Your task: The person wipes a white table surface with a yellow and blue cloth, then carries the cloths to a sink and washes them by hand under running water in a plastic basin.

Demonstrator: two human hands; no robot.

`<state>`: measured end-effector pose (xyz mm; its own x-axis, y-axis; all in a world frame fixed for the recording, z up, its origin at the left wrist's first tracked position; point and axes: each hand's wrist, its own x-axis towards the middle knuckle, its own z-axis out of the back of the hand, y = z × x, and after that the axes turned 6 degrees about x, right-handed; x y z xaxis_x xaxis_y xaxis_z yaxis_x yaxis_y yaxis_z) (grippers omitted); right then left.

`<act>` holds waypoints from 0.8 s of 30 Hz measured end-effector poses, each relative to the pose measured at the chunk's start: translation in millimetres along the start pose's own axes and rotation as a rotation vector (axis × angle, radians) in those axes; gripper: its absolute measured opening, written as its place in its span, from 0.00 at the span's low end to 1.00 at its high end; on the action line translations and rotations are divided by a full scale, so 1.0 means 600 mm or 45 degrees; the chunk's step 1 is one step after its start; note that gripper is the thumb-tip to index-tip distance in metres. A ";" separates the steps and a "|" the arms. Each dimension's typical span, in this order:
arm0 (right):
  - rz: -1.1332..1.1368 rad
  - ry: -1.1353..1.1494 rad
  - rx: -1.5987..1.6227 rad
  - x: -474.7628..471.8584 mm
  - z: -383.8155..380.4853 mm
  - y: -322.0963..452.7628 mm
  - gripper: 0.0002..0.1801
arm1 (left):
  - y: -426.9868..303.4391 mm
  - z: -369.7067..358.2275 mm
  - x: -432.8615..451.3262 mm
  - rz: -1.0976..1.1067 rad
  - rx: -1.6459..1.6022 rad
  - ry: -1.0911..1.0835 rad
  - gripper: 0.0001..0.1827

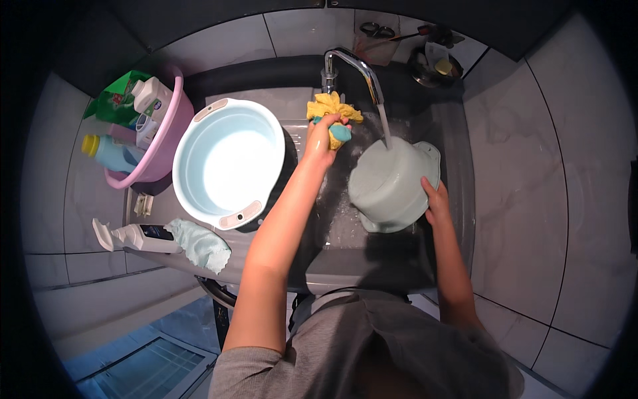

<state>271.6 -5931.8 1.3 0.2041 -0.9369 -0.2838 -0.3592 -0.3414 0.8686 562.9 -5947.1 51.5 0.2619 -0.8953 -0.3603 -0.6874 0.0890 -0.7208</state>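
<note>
My left hand (321, 139) is closed around a bunched yellow and teal cloth (333, 107), just in front of the tap's base. With my right hand (437, 203) I grip the rim of a pale green plastic basin (386, 187), tilted inside the sink with its outer bottom turned up. Water runs from the chrome tap (356, 62) onto that basin's base. Wet suds lie on the floor of the grey sink (339, 229). My right fingers are partly hidden behind the basin's rim.
Left of the sink stands a light blue basin (227, 164) with a white rim. Beyond it, a pink tub (169, 144) holds several bottles. A white pump bottle (144, 238) and a pale cloth (202, 244) lie near the front edge. A metal bowl (423, 70) sits at the back right.
</note>
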 end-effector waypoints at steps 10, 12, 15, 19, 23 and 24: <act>0.368 0.798 -1.868 -0.096 -0.147 0.034 0.10 | -0.016 -0.022 0.094 0.018 0.121 -0.019 0.15; 0.352 0.872 -2.059 -0.097 -0.146 0.007 0.08 | -0.018 -0.033 0.098 0.006 0.175 -0.022 0.14; 0.642 0.783 -2.068 -0.094 -0.083 -0.096 0.05 | -0.028 -0.047 0.120 0.014 0.239 -0.011 0.14; 0.914 0.805 -2.045 -0.068 -0.024 -0.173 0.07 | -0.034 -0.059 0.130 0.060 0.247 0.018 0.15; 0.532 0.751 -2.271 -0.044 0.004 -0.199 0.12 | -0.033 -0.056 0.117 0.064 0.274 0.027 0.15; 0.531 0.712 -2.278 -0.044 -0.010 -0.175 0.14 | -0.036 -0.055 0.112 0.072 0.283 0.038 0.14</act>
<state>309.2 -5870.6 -79.8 0.7221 -0.6750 -0.1512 0.6858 0.6700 0.2842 573.1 -6023.5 62.1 0.2049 -0.8985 -0.3882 -0.5334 0.2300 -0.8140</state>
